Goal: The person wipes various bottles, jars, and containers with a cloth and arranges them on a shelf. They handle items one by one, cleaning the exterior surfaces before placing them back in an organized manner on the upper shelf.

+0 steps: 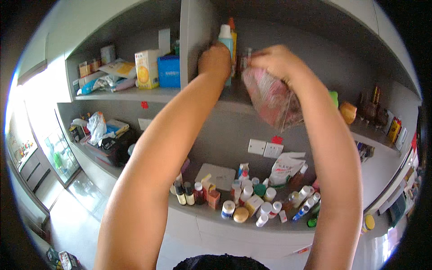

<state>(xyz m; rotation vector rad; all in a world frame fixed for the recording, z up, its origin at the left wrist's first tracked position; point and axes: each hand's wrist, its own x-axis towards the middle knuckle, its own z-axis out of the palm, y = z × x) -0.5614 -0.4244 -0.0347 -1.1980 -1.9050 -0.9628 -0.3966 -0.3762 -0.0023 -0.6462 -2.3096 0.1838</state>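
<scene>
Both my arms reach up into the upper right shelf compartment. My left hand (215,61) is closed round a light blue bottle with a white cap (226,33), which stands upright near the divider. Right behind it shows a yellow bottle with an orange tip (233,38). My right hand (275,65), a little blurred, grips the top of a clear plastic bag with pinkish-red contents (274,101). The bag hangs over the shelf's front edge. Beside my right fingertips stand small items (245,58) that I cannot make out.
On the counter below stand several pill bottles and jars (246,193), a white pouch (285,170) and a flat grey box (216,175). The left compartment holds a yellow carton (147,69) and a blue box (169,72). A round orange-brown jar (348,112) sits at right.
</scene>
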